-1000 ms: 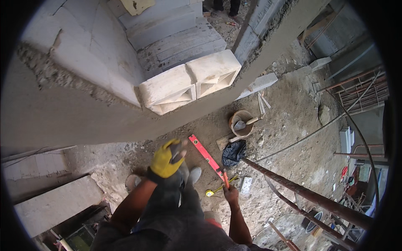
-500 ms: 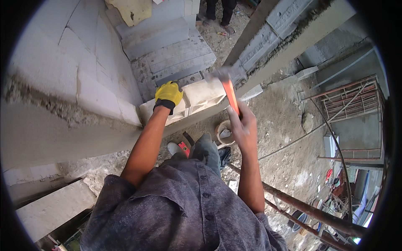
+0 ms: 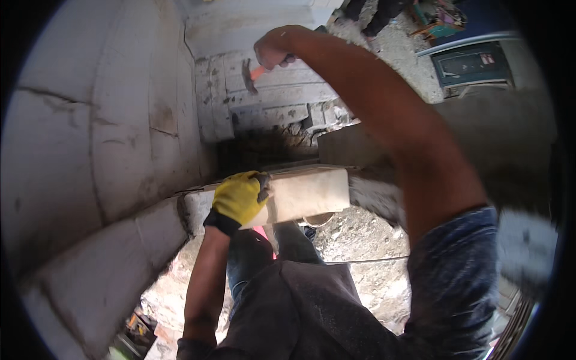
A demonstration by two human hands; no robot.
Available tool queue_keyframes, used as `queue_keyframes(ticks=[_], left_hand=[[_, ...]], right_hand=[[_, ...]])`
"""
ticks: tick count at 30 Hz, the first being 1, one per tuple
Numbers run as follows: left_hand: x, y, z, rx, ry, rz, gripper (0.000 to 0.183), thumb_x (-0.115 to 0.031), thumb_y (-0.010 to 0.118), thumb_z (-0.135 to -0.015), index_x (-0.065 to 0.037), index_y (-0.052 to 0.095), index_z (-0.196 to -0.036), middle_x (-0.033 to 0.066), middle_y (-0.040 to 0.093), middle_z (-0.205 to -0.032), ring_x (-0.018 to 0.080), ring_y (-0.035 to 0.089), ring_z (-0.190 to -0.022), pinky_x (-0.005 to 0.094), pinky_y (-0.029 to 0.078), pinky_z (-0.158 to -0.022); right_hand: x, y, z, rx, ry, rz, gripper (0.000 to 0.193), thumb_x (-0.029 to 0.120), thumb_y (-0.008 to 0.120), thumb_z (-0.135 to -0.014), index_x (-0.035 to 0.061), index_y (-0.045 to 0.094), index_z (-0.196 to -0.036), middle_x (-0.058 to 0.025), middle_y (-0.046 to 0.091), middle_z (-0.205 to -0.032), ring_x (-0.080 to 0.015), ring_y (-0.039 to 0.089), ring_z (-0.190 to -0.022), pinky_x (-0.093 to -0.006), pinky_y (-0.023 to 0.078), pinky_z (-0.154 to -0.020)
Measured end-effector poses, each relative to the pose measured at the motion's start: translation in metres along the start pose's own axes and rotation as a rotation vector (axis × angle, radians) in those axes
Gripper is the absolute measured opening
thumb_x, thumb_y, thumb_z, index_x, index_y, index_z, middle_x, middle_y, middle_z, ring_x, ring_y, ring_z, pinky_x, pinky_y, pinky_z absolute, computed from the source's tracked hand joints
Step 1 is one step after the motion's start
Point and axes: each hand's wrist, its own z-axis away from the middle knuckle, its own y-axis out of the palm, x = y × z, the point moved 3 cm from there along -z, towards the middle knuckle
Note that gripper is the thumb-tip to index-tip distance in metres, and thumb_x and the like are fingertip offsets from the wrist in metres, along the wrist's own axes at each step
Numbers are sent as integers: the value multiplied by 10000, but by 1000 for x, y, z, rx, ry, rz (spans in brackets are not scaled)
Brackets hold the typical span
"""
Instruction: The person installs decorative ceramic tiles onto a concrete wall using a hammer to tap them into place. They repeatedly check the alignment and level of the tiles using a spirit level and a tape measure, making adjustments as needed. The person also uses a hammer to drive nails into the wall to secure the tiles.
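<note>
My left hand (image 3: 241, 197), in a yellow glove with a dark cuff, grips the top of a pale block (image 3: 309, 193) set in the low wall before me. Its fingers curl over the block's upper edge. Beyond the wall, my bare right hand (image 3: 277, 48) is closed around the orange handle of a hammer (image 3: 249, 78). The hammer's dark metal head hangs over the grey stepped blockwork (image 3: 279, 90), apart from the pale block. My right forearm stretches across the upper right of the view and covers part of the ground behind.
A tall wall of large grey blocks (image 3: 120, 120) rises at the left. Between the low wall and the stepped blockwork lies a dark gap (image 3: 258, 150). Another person's legs (image 3: 381, 18) show at the top. A bucket (image 3: 319, 219) stands partly hidden below the block.
My right hand has swung the hammer forward and left, over the far side of the wall. The view has shifted, and my left hand stays on the blocks.
</note>
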Motion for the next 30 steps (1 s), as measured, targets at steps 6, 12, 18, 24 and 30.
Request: queue_keyframes(ticks=[6,12,18,24,30], left_hand=[[-8,-2,-14,60,-118,49,286,-286,706,-804,-108,691,-1027,65,697,-995,263,667,-909,391,516,-810],[8,-4,-17,-75,-233,216,108,-142,668,-718,-74,722,-782,36,696,-928,216,671,-872,365,515,-793],[16,7,-19,-38,-307,258,118,-146,680,-703,-81,709,-798,11,675,-899,195,672,-844,358,501,-762],[16,12,-23,62,-337,264,162,-162,708,-722,-95,705,-869,1,693,-935,187,687,-881,356,501,-773],[6,14,-17,158,-368,183,220,-192,740,-731,-131,722,-942,-13,732,-1025,193,690,-944,372,499,-806]], right_hand=[[-15,145,-38,469,-110,-320,251,131,533,-890,60,637,-1107,-62,595,-683,-179,569,-524,-347,461,-447],[-13,227,-22,345,-169,-557,432,161,536,-948,103,536,-1376,-165,680,-1013,-291,659,-899,-396,509,-852],[-5,235,-13,424,-110,-613,450,134,555,-948,82,524,-1394,-178,685,-1040,-274,661,-932,-394,491,-870],[-9,251,-3,445,-4,-719,481,98,573,-942,72,505,-1417,-169,687,-931,-220,618,-777,-385,481,-776],[-2,265,-8,424,-59,-665,476,107,579,-945,76,509,-1415,-155,670,-854,-206,597,-714,-362,479,-744]])
